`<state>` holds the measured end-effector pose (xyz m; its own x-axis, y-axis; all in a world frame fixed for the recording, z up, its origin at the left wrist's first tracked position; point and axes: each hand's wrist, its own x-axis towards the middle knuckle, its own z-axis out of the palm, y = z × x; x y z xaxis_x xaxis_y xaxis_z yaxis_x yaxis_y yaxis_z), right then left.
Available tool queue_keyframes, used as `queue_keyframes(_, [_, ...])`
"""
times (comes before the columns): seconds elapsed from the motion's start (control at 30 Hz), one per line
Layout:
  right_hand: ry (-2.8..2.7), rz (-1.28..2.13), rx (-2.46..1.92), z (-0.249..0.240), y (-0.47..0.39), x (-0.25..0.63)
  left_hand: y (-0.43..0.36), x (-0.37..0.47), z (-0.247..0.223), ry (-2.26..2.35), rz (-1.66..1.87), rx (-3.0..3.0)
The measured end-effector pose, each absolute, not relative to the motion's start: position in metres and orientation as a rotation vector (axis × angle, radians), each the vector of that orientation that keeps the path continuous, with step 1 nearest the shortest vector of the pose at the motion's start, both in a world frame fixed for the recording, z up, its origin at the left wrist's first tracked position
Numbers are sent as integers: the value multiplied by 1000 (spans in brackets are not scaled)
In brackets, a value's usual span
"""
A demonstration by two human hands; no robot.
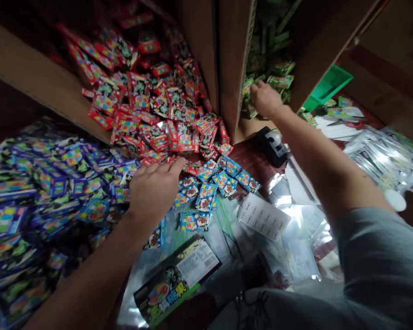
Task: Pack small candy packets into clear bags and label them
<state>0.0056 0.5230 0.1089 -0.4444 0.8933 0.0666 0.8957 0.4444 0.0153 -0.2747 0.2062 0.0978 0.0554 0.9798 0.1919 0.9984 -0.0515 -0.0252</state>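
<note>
My left hand reaches to the front edge of a heap of red packets, its back towards me. Its fingers curl down among the packets and the fingertips are hidden, so what they hold cannot be made out. Deep in a cardboard box on the right, my right hand has its fingers bent together at the green packets, seemingly gripping one. Several blue packets lie loose just right of my left hand. Left of that hand spreads a big pile of purple packets.
Cardboard walls divide the heaps. A black tape dispenser stands below my right forearm. Nearby are a label sheet, a black printed package, clear plastic bags, a green bin, scissors and silvery packs.
</note>
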Motion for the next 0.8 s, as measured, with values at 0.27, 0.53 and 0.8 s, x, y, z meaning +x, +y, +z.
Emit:
queue_keyframes(0.27, [-2757, 33, -1465, 122, 495, 37, 90, -201, 100, -1932, -863, -2557])
queue_keyframes(0.53, [-2612, 145, -1641, 99, 495, -9, 7, -123, 61, -2806, -1681, -1998])
queue_keyframes(0.8, [-2377, 207, -1201, 137, 439, 46, 10, -138, 85, -2646, -1290, -2529])
